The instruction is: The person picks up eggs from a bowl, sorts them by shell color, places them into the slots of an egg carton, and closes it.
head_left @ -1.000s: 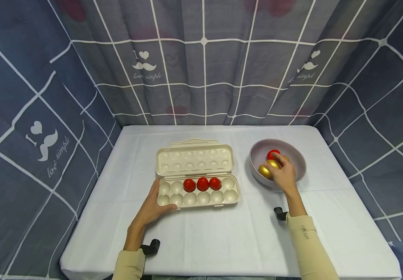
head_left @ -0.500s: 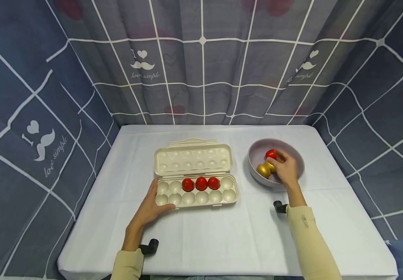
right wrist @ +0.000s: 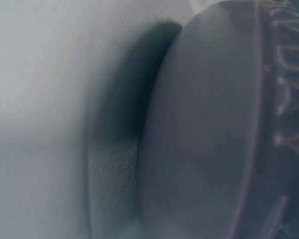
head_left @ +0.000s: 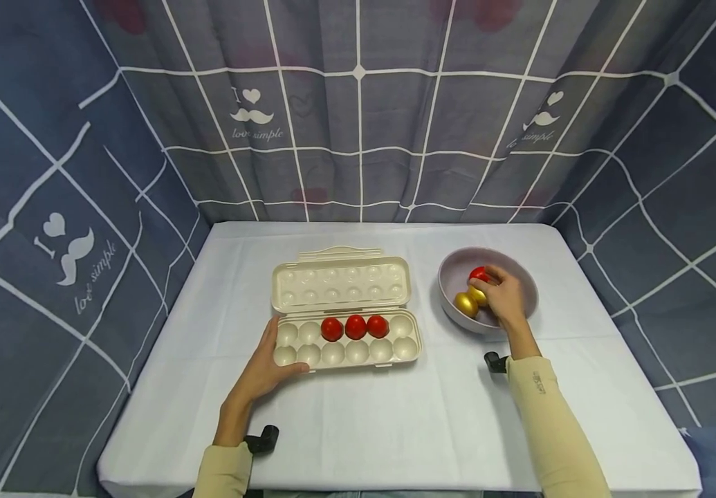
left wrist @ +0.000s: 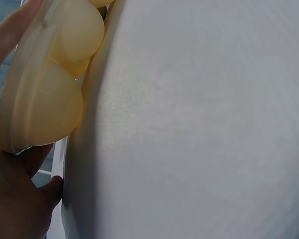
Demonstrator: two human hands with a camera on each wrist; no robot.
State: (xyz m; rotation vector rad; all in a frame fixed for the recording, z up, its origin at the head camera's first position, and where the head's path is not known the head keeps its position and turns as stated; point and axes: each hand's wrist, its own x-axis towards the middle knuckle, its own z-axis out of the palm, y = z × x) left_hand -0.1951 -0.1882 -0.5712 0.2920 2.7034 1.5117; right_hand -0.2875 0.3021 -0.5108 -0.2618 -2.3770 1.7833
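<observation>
Right hand (head_left: 503, 299) is reaching into the grey bowl (head_left: 522, 280) on the right side of the desk (head_left: 370, 422), w/ fingers (head_left: 490, 275) curling round the red egg (head_left: 477, 274) at the bowl's far-left inside; looks like a pinch on it, though the palm is hiding most of the grip. A gold egg (head_left: 465, 304) is lying just beside the hand, touching or nearly touching a 2nd gold egg (head_left: 479, 295) that is partly tucked under the fingers.

Left hand (head_left: 265, 368) is resting at the near-left corner of the egg tray (head_left: 345, 342), thumb lying along the front edge and fingers going up the left end, steadying it; fingers are relaxed and fairly straight, not wrapping round. In the left wrist view the tray's cream underside (left wrist: 45, 94) is sitting against the palm (left wrist: 15, 204) on the white cloth.

Tray is open, lid (head_left: 340, 283) lying flat behind it. 3 red eggs (head_left: 355, 326) are sitting side by side in the back row, mid cups; front row cups are showing bare.

Right wrist view is showing only the bowl's outer wall (right wrist: 209, 129) close up, w/ raised lettering near the rim, blurred.

Grey checked curtain (head_left: 358, 111) is hanging round the desk.
</observation>
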